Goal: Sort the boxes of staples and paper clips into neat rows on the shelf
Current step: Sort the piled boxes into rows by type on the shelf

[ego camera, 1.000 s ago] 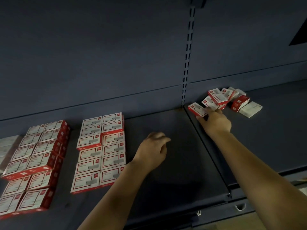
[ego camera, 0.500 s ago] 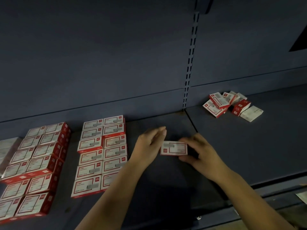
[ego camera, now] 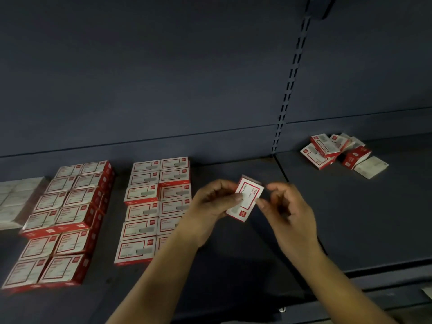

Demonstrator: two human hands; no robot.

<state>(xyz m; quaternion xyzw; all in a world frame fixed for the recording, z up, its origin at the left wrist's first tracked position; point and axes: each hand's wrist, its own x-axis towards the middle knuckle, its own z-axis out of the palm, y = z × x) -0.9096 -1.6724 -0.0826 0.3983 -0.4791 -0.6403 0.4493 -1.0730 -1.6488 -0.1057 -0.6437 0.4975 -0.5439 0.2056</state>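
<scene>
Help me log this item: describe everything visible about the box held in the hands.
The box is small, white-faced with a red border and a red logo square, apparently cardboard. It looks closed and is tilted on end above the shelf. The left hand grips its left edge; the right hand is at its right edge.

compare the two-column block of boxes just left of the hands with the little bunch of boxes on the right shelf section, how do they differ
The block of boxes lies flat in straight rows, edges aligned, printed faces up; the loose pile is jumbled, with boxes tilted, overlapping and turned different ways. The block holds clearly more boxes than the pile. Both are red-and-white boxes on the same dark shelf.
</scene>
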